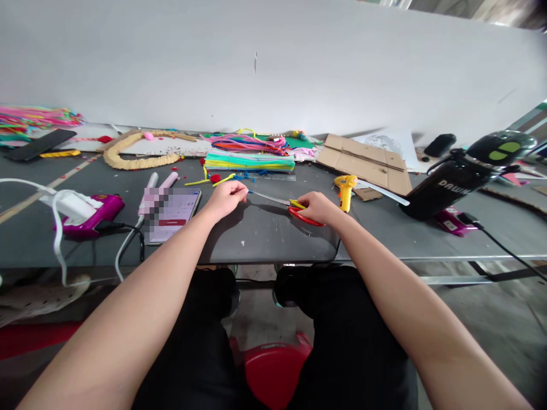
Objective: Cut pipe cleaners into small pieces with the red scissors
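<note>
My right hand (315,206) is wrapped round the red and yellow handles of a pair of scissors (273,199). Their blades point left, toward my other hand, and look nearly closed. My left hand (228,199) is closed in a pinch just above the table. A tiny blue bit (250,192) shows between its fingertips and the blade tips; what the fingers hold is too small to make out. Behind the hands lies a bundle of green, yellow and white pipe cleaners (250,162), with small blue snippets (256,173) and a red fuzzy piece (215,179) in front.
A yellow glue gun (345,191) stands right of my right hand, before folded cardboard (365,161). Farther right leans a black bottle (465,176). On the left are a phone (182,213), a purple power strip (96,216) with cables, and a beige wrapped curved form (117,154).
</note>
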{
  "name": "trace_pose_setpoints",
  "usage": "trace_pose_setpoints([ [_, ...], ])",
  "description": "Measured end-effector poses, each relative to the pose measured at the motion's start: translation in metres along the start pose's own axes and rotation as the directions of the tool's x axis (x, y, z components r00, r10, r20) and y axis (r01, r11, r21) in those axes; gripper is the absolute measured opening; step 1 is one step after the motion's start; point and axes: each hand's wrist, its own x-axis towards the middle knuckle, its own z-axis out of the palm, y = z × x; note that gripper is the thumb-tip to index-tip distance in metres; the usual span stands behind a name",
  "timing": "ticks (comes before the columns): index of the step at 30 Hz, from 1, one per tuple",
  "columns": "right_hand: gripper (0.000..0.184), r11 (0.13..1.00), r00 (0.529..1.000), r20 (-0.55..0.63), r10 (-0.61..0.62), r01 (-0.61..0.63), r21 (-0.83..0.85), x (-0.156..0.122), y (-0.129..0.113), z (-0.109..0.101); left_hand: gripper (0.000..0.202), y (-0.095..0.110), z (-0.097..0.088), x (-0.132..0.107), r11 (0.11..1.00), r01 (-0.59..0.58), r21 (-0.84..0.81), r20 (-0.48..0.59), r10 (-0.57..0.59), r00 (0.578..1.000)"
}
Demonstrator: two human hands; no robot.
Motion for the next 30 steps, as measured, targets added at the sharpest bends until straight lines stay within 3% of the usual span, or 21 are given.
trace_pose_setpoints([
  [10, 0.040, 0.999, 1.000, -0.012, 0.020, -0.019, 0.036, -0.0025, -0.0004, -0.0002, 0.019, 0.0005, -0.0005, -0.0001, 1.000, 0.015, -0.017, -0.001, -0.016, 1.000],
  [22, 0.038, 1.000, 1.000, 0.020, 0.007, -0.008, 0.028, -0.0027, -0.0005, 0.0001, 0.023, -0.0018, -0.0010, 0.0004, 0.997, 0.037, -0.062, 0.027, -0.036, 0.999],
  [30, 0.038, 0.999, 1.000, -0.005, -0.022, 0.023, 0.028, -0.0032, 0.0028, 0.0012, 0.026, -0.0060, -0.0011, 0.0021, 0.967, 0.115, -0.225, 0.070, -0.102, 0.992],
])
